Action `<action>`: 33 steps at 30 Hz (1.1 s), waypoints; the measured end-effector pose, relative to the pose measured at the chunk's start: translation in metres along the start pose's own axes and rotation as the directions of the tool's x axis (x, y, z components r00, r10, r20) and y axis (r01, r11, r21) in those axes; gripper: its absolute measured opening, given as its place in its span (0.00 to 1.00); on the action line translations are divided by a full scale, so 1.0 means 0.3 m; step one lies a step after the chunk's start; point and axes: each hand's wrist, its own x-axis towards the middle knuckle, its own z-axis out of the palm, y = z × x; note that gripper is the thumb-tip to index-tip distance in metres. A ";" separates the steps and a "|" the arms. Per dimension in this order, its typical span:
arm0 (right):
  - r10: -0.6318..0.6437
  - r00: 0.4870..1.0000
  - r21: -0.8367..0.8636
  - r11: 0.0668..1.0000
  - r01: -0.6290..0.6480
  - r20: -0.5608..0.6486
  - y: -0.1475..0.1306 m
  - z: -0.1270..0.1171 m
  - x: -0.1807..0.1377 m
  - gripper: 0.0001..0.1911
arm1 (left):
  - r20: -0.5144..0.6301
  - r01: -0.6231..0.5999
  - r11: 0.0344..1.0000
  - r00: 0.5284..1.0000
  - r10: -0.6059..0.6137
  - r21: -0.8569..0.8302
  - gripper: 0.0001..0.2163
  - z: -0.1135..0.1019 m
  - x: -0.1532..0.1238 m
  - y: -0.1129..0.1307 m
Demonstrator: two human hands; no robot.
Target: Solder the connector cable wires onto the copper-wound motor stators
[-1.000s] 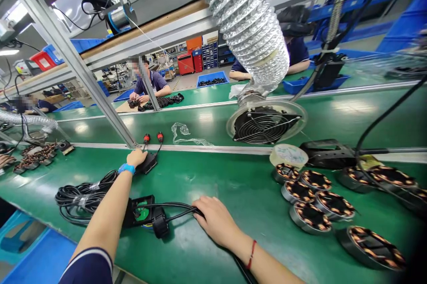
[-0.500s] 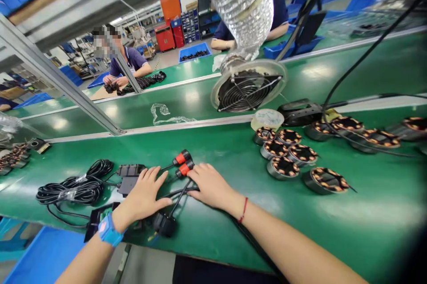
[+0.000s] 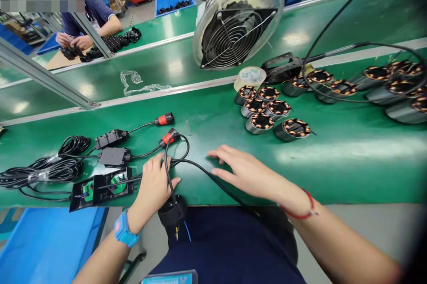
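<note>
My left hand (image 3: 154, 182) lies over black cables near the table edge, its fingers stretched out. Beside its thumb, a round black cap (image 3: 174, 213) with loose yellow and blue wires overhangs the edge. A black cable (image 3: 203, 167) loops up from the cap and runs right. My right hand (image 3: 238, 170) is just right of that cable, fingers apart, holding nothing. Beyond my left hand lie two orange-and-black connectors, one farther back (image 3: 165, 118) and one nearer (image 3: 169, 137). They are wired to small black boxes (image 3: 115, 158). Left of that hand are open black housings with green circuit boards (image 3: 118, 183).
Bundled black cable (image 3: 43, 175) lies at the left. Wound motor stators (image 3: 259, 123) stand at the right, near a tape roll (image 3: 250, 78). A fan duct (image 3: 233, 37) hangs over the back rail. A blue bin (image 3: 50, 242) sits below; co-workers sit opposite.
My right hand has moved right, away from the connectors and cables. The connectors now lie apart, and the black cap has moved to the table edge. The view has tilted down.
</note>
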 end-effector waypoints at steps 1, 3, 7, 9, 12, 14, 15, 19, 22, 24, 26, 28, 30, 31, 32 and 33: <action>0.004 1.000 0.077 0.997 -0.005 0.015 -0.016 0.021 -0.039 0.18 | 0.004 -0.014 1.000 1.000 0.014 -0.025 0.29 0.002 0.002 0.022; -0.031 0.999 0.262 0.965 0.019 0.041 -0.063 0.077 -0.095 0.19 | -0.029 -0.069 0.994 0.997 0.067 -0.090 0.30 -0.008 0.022 0.076; -0.077 0.996 0.668 0.744 0.020 0.055 -0.163 0.203 -0.114 0.42 | -0.104 -0.247 0.963 0.966 0.236 -0.107 0.19 -0.080 0.105 0.209; 0.022 0.999 0.841 0.539 -0.038 0.031 -0.177 0.231 -0.102 0.34 | -0.049 -0.300 0.946 0.954 0.297 -0.123 0.16 -0.126 0.146 0.267; 0.082 0.993 0.972 0.212 -0.097 0.082 -0.129 0.181 -0.118 0.14 | 0.069 -0.352 0.916 0.926 0.371 -0.194 0.11 -0.169 0.175 0.309; 0.036 0.993 0.978 0.173 -0.119 0.114 -0.056 0.090 -0.161 0.12 | 0.079 -0.396 0.894 0.904 0.420 -0.209 0.12 -0.163 0.161 0.293; 0.048 0.993 0.959 0.260 -0.116 0.107 -0.012 0.037 -0.188 0.14 | 0.065 -0.419 0.885 0.896 0.439 -0.201 0.15 -0.149 0.144 0.273; 0.227 0.971 0.398 0.900 -0.179 -0.076 0.168 -0.137 -0.289 0.19 | -0.041 -0.427 0.904 0.903 0.428 0.026 0.32 -0.043 0.047 0.131; 0.217 0.944 -0.193 0.944 -0.268 -0.249 0.236 -0.160 -0.331 0.20 | -0.184 -0.277 0.941 0.932 0.313 0.195 0.31 0.028 0.002 0.001; 0.169 0.940 -0.347 0.898 -0.272 -0.297 0.223 -0.124 -0.340 0.21 | -0.179 -0.209 0.944 0.949 0.259 0.257 0.24 0.049 -0.001 -0.072; 0.094 0.931 -0.395 0.887 -0.239 -0.353 0.172 -0.062 -0.334 0.27 | -0.146 -0.172 0.935 0.963 0.226 0.311 0.18 0.049 0.013 -0.129; -0.007 0.928 -0.421 0.892 -0.163 -0.373 0.105 0.013 -0.316 0.37 | -0.125 -0.159 0.914 0.968 0.219 0.372 0.18 0.029 0.032 -0.179; -0.108 0.944 -0.429 0.902 -0.038 -0.312 0.046 0.084 -0.285 0.45 | -0.140 -0.128 0.880 0.967 0.214 0.457 0.18 -0.014 0.049 -0.236; -0.129 0.952 -0.426 0.905 -0.001 -0.278 0.024 0.112 -0.266 0.47 | -0.172 -0.094 0.859 0.963 0.207 0.504 0.17 -0.043 0.055 -0.271; -0.128 0.957 -0.418 0.908 0.008 -0.260 0.006 0.134 -0.245 0.47 | -0.214 -0.056 0.834 0.955 0.205 0.549 0.17 -0.076 0.059 -0.310; -0.117 0.960 -0.408 0.913 0.004 -0.253 -0.009 0.149 -0.222 0.47 | -0.256 -0.024 0.808 0.943 0.214 0.588 0.17 -0.111 0.062 -0.352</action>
